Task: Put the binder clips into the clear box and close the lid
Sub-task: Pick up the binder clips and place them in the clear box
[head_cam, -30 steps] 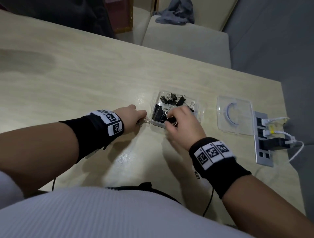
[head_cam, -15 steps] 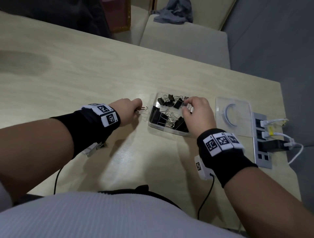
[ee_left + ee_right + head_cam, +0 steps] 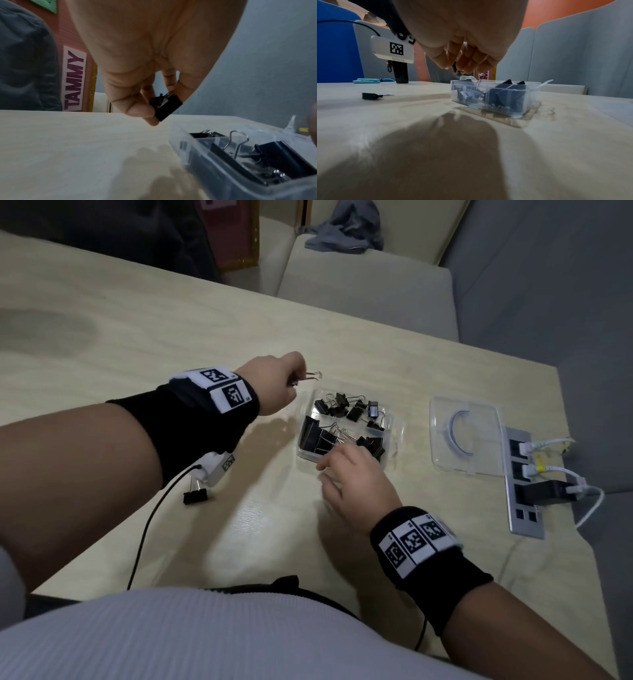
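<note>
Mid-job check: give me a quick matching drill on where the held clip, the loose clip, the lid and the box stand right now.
Things:
1. binder clip in the left hand
2. loose binder clip
3. lid
4. clear box

States:
a. flat on the table beside the power strip
b. open, clips inside
c. pinched above the table
d. lying alone on the table under the left forearm

Pairs: 1-c, 2-d, 3-a, 4-b

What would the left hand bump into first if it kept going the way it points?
Probably the clear box. The left hand, pinching a binder clip, points toward the box's near-left corner, just above the rim. Depth is unclear, so it might pass over the far edge.
</note>
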`<state>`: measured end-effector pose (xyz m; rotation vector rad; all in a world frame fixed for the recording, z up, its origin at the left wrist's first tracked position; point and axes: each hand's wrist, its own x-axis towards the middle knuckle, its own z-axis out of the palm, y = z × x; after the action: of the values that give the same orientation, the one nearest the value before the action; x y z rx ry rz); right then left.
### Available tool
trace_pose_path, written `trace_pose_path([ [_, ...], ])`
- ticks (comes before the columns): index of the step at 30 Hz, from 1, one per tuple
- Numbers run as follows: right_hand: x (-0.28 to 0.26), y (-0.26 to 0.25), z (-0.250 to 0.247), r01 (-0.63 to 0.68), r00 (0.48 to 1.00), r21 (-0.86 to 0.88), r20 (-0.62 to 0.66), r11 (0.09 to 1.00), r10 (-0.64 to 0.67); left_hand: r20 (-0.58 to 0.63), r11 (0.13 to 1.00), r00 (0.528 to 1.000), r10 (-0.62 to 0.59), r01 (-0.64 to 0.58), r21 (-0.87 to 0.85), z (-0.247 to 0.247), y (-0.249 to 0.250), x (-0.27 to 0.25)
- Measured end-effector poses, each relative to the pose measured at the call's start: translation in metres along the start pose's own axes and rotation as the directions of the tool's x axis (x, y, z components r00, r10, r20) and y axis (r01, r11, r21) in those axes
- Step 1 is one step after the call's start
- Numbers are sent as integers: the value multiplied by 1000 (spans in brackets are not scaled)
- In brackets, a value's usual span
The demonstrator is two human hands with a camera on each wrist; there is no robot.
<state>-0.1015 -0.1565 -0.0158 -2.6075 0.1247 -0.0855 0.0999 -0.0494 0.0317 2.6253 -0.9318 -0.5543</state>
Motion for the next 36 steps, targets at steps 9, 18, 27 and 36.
trace_pose_path([
  [9,1,9,-13,-98,995,-28,-1,995,98,26,985,986,165,-163,-50,5,41,16],
  [18,-1,3,-4,-77,997,-15,5,997,78,17,964,996,85,-78,-254,4,26,7],
  [27,1,-12,10,6,997,-22,74,1000,-5,347,948,935,-74,-42,315,-5,-33,-47],
  [36,-2,-20,18,50,992,-42,119,998,-45,625,779,732,-271,-215,589,32,-56,-87],
])
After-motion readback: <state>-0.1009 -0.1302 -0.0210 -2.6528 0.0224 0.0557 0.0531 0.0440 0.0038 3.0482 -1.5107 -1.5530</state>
